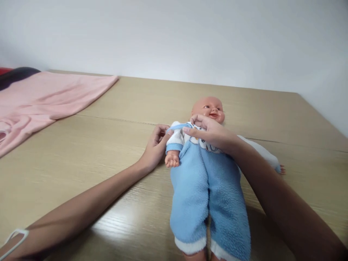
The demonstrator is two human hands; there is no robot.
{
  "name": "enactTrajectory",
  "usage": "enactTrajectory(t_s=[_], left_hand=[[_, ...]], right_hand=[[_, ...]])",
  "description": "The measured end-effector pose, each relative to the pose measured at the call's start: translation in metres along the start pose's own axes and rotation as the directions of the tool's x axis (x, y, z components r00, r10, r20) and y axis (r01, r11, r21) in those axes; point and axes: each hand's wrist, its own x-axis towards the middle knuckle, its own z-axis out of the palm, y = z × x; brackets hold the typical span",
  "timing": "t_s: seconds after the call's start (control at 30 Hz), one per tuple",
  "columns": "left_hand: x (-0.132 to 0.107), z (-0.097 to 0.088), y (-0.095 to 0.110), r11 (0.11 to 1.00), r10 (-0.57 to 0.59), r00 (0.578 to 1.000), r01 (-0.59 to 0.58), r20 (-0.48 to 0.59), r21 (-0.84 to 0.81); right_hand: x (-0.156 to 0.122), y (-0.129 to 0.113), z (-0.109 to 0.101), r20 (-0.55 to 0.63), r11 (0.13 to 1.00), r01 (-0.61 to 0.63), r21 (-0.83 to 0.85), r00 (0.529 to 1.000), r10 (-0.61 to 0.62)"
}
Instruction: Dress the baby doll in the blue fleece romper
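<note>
Doll [203,168] is face-up on the wood-grain table [127,105], head away, legs toward the camera: bald, mouth open, fuzzy light-blue outfit [227,188] with white hems, white sleeves with blue cuffs, printed chest. Left hand [155,148] pinches the blue strip [179,126] at the shoulder, thumb against fingers; right hand [210,132] has its chest end, fingers nearly closed.

Matt, fleecy cloth outfit [208,177]
</note>
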Motion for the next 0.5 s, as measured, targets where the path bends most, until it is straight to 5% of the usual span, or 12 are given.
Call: enactTrajectory(t_s=[0.1, 0.33, 0.5], left_hand=[[0.001, -0.005, -0.001, 1.0, -0.017, 0.999, 0.016, 0.04, 0.002], [0.02, 0.003, -0.008, 0.938, -0.179, 0.978, 0.202, 0.106, -0.281], [0.052, 0.018, -0.011, 0.828, -0.337, 0.912, 0.406, 0.235, -0.387]], right_hand=[[0.002, 0.002, 0.001, 0.046, 1.0, -0.007, 0.029, 0.999, 0.005], [0.004, 0.013, 0.001, 0.018, 0.998, 0.038, 0.049, 0.999, -0.039], [0.005, 0.023, 0.003, -0.082, 0.995, 0.091, 0.045, 0.993, -0.088]])
